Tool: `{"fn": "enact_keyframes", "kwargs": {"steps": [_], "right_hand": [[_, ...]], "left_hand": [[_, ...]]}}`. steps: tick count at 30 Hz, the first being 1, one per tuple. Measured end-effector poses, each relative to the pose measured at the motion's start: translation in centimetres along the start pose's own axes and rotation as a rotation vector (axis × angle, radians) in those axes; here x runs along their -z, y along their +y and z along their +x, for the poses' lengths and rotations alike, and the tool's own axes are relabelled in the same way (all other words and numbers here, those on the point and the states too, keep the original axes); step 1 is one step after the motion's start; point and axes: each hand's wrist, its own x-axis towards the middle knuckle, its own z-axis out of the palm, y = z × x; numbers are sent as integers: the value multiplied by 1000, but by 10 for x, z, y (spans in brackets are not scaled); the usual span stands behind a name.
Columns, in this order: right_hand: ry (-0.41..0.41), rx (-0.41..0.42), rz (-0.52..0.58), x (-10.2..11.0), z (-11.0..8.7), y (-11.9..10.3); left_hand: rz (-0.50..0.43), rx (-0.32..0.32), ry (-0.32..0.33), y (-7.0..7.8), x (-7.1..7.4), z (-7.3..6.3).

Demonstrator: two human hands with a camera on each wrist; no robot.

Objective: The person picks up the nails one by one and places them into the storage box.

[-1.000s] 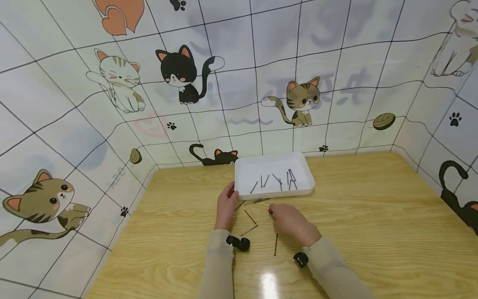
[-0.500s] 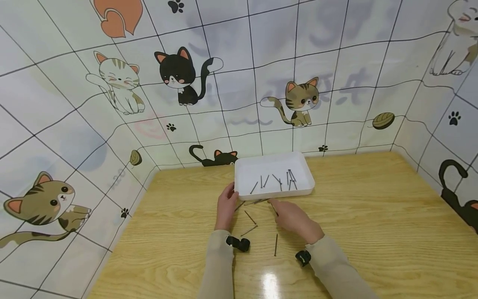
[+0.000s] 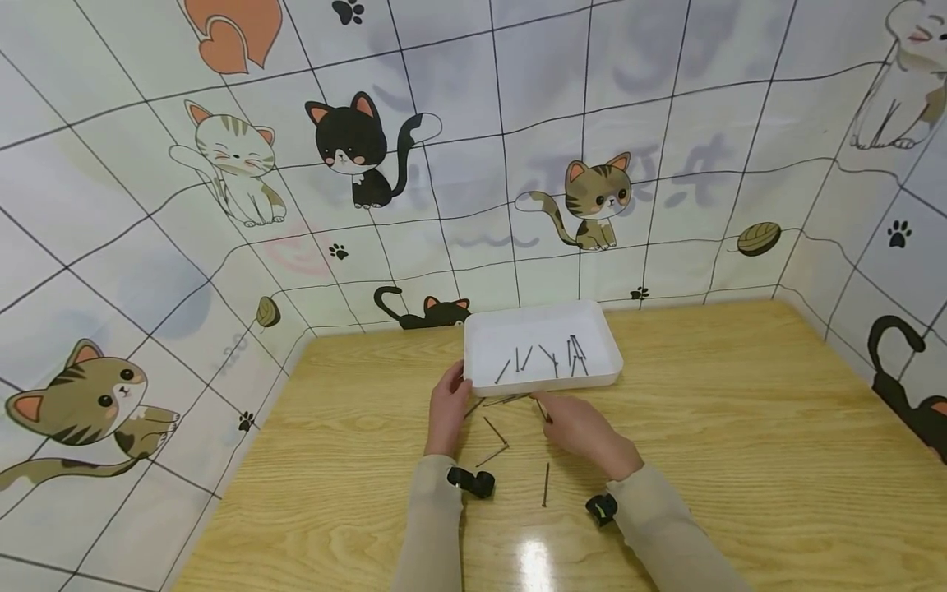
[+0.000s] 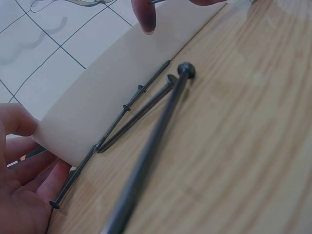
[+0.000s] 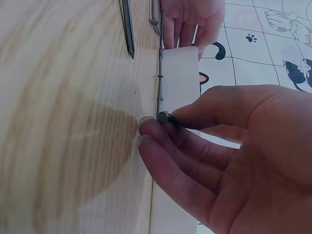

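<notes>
My left hand (image 3: pixel 446 415) grips the near left corner of a white tray (image 3: pixel 555 384). Its thumb and fingers lie around that corner in the left wrist view. In front of the tray, my right hand (image 3: pixel 584 434) pinches a nail (image 5: pixel 165 117) between thumb and fingers, with the nail's flat head facing the right wrist camera. Several loose nails (image 3: pixel 511 399) lie along the tray's front wall. Closer to me, two more form an angle, one of them a lower nail (image 3: pixel 491 455). A single nail (image 3: pixel 546 485) lies near my right wrist.
Several dark nails (image 3: pixel 549 355) lie spread inside the tray. The wooden table (image 3: pixel 710 427) meets a cat-printed wall covering (image 3: pixel 473 164) behind the tray and at both sides. Each wrist wears a black strap, such as the left strap (image 3: pixel 471 482).
My right hand has shifted slightly forward and right with its nail, its fingertips now close to the tray's front wall. My left hand and the tray keep their place.
</notes>
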Motion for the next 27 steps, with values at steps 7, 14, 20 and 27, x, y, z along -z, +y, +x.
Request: {"fn": "enact_keyframes", "kwargs": {"steps": [7,14,20,27], "right_hand": [[41,32,8,2,1,2],[40,45,10,0,2,6],[25,42,20,-2,3,7],[49,32,48,0,2,7]], "left_hand": [[-6,0,-4,1,1,0],[-23,-2,-11,0,0,1],[-19,-18,-8,-2,1,0],[-25,-40,-4,-2,0,1]]}}
